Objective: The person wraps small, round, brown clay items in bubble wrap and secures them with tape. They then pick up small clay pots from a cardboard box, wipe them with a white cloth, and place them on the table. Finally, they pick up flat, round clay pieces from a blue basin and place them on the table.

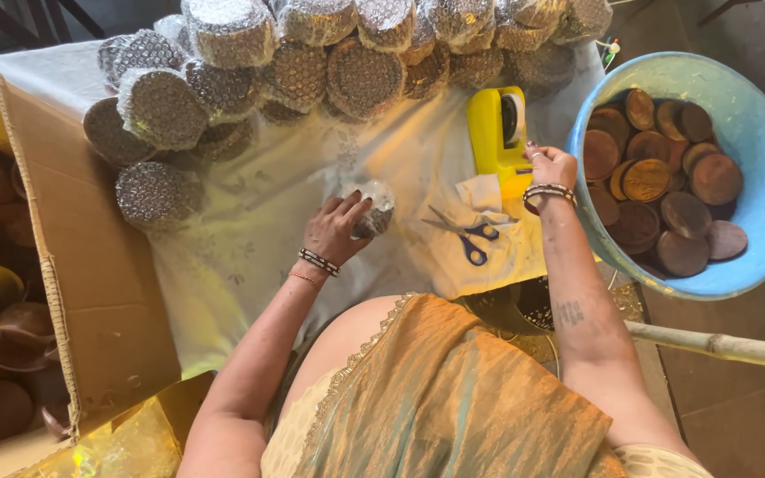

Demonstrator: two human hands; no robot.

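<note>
**Wrapping at the Table**

The left hand (336,228) presses down on a small round thing wrapped in bubble wrap (372,205), fingers curled over it. It sits on the white cloth (250,230), near the middle. The right hand (549,166) rests on the yellow tape holder (498,133); I cannot tell if it grips. Blue-handled scissors (467,235) lie between the hands. A big blue tub (754,133) holds brown clay lids (657,204). Many wrapped bundles (294,62) are piled at the back.

We see soft, even daylight, glints on the bubble-wrapped bundles (223,84), dim corners and slightly blurred edges.
</note>
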